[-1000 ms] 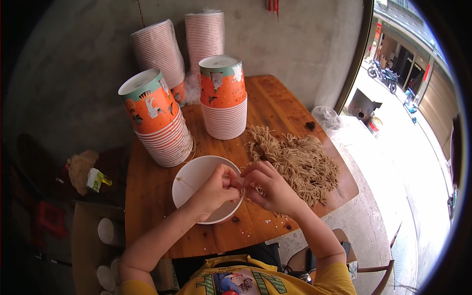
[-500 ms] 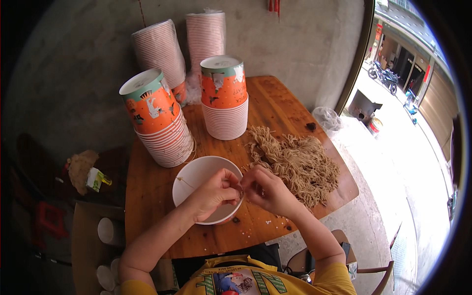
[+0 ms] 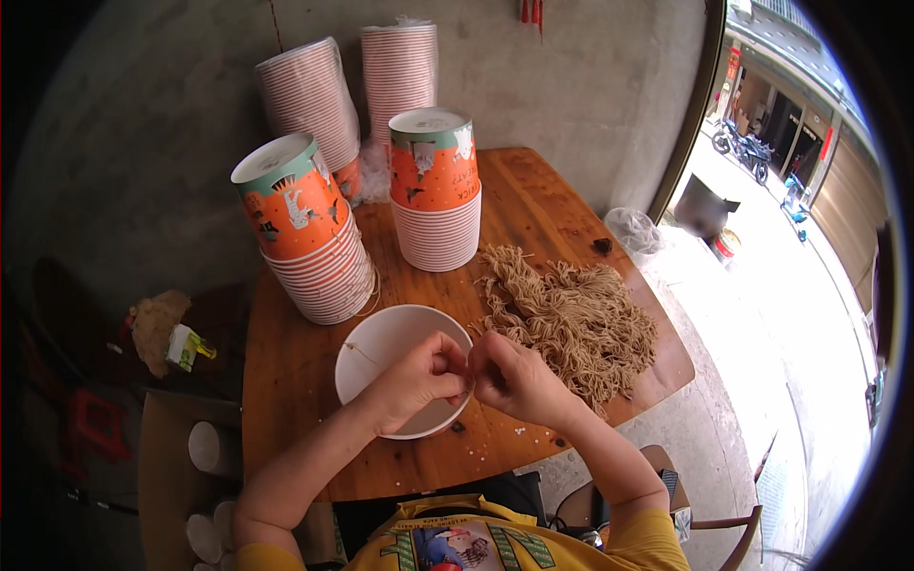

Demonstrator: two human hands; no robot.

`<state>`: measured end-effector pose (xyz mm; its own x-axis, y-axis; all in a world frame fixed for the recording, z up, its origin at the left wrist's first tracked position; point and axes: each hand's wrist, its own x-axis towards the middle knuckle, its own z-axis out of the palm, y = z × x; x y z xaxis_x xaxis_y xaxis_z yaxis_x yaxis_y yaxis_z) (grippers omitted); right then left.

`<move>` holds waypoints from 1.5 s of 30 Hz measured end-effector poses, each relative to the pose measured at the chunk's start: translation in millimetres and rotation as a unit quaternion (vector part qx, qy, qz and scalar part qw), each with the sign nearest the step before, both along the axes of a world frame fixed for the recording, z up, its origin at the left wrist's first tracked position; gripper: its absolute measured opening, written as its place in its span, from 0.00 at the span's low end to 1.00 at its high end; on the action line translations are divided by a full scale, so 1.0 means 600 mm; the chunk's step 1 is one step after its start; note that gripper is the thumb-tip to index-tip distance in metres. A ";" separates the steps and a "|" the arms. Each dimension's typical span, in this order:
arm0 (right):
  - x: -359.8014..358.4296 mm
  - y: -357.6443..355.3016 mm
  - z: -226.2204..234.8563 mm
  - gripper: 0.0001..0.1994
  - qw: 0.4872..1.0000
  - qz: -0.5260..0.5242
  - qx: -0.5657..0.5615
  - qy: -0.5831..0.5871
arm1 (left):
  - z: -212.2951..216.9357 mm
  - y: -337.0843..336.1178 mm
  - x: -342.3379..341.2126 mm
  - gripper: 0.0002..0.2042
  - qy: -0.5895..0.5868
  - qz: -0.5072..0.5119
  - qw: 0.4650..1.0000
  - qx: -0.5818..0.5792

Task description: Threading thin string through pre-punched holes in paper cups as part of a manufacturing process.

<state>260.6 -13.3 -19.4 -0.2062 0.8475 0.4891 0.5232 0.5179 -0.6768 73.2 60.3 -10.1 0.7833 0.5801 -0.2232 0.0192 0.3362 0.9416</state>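
Hands, grip unclear, partly block the bowl near stacked tubs and cords.

head view, left fisheye of a worn pair | from above the yellow T-shirt at the near side | facing down and forward across the wooden desk | left hand and right hand near, concrete wall far | wide reach, sunlit street at far right
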 end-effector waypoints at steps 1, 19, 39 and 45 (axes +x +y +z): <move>-0.001 -0.003 0.005 0.09 1.000 0.000 0.000 0.000 | 0.000 -0.002 0.000 0.12 0.004 -0.006 1.000 0.020; 0.009 -0.025 0.007 0.09 0.998 0.037 -0.007 0.045 | 0.000 -0.010 -0.001 0.10 -0.002 0.002 0.998 0.062; 0.007 -0.014 -0.004 0.10 0.999 0.027 0.017 -0.026 | 0.005 -0.048 -0.013 0.11 0.021 0.064 0.961 0.268; -0.007 -0.024 -0.010 0.05 0.976 0.096 -0.066 0.185 | -0.003 -0.046 -0.029 0.10 0.012 0.043 0.965 0.257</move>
<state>256.2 -28.0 -25.6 -0.1979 0.8715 0.4487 0.1315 0.4773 -0.8689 56.0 32.8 -11.9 0.7262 0.6808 0.0952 0.0351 -0.1750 0.9839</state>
